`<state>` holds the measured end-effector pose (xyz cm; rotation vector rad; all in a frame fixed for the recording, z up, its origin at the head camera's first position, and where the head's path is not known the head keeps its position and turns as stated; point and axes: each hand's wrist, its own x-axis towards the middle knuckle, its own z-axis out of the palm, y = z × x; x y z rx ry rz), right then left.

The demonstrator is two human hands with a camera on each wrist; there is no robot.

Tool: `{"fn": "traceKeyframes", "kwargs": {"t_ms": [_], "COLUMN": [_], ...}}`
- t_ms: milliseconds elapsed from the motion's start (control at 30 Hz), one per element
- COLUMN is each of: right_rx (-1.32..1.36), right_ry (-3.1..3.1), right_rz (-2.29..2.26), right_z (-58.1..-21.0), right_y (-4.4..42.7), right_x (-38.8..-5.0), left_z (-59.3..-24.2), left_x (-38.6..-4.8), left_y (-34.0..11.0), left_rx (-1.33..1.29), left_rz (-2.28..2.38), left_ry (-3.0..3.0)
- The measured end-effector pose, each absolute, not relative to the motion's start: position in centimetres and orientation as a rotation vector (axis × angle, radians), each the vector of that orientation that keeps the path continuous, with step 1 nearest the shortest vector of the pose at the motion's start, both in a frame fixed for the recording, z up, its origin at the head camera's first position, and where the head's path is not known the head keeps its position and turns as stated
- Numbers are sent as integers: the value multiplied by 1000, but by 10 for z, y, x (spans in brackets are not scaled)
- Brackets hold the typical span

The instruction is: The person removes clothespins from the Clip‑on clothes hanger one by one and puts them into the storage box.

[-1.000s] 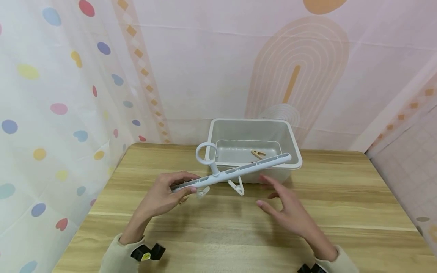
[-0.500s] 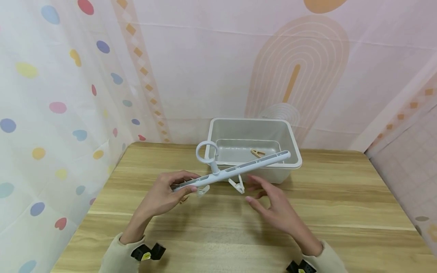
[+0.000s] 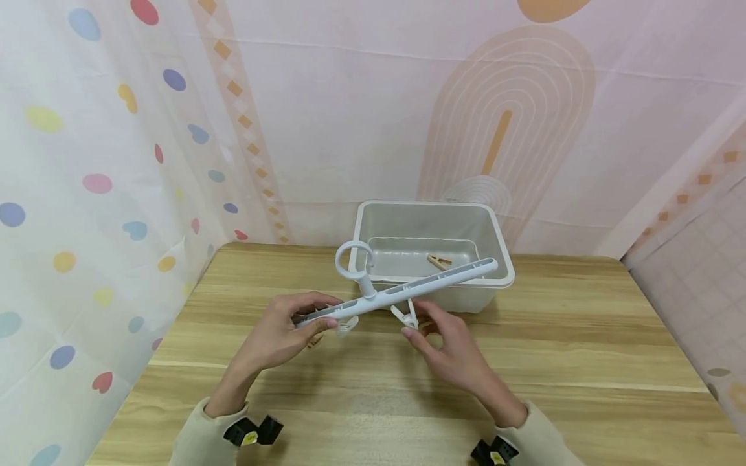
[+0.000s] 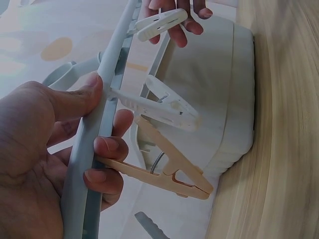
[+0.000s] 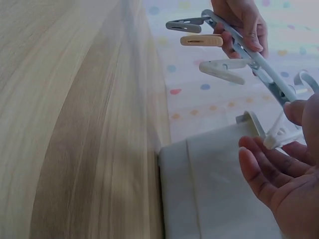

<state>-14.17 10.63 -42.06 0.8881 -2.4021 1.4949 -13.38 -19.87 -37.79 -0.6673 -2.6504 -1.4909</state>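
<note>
My left hand (image 3: 287, 329) grips the left end of a pale blue clip hanger's bar (image 3: 431, 283), thumb on top and fingers beneath. The bar tilts up to the right, with its hook ring (image 3: 352, 244) upright. Under it hang a white clothes peg (image 3: 405, 317), another white peg (image 4: 162, 107), a peach peg (image 4: 159, 184) and a grey peg (image 5: 184, 25). My right hand (image 3: 447, 343) is around the rightmost white peg, with the thumb in front and loosely bent fingers behind. Whether it touches the peg is unclear.
A light grey plastic bin (image 3: 504, 259) stands behind the hanger on the wooden table (image 3: 583, 336). One tan peg (image 3: 440, 261) lies inside it, and the bar's right end overlaps its front rim from above. Patterned curtains (image 3: 326, 129) hang behind and at the left.
My right hand has moved left from beside the bin's front to the rightmost white peg. My left hand and the hanger have stayed nearly still.
</note>
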Motion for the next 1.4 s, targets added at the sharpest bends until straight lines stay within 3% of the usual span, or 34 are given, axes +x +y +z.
{"fn": "traceKeyframes", "kwargs": {"t_ms": [300,1400], "right_rx": [908,882], "right_ry": [-2313,-2237], "right_rz": [1566,1183], "right_z": [-424,-418], "right_y": [103,135], "right_x": [-147,-160], "left_z": [-378,-378], "left_x": [-134,-133], "left_y": [-199,-199], "left_rx": [-682,-700], "left_rz": [-1488,-1449], "left_ry": [-2645,-2642]}}
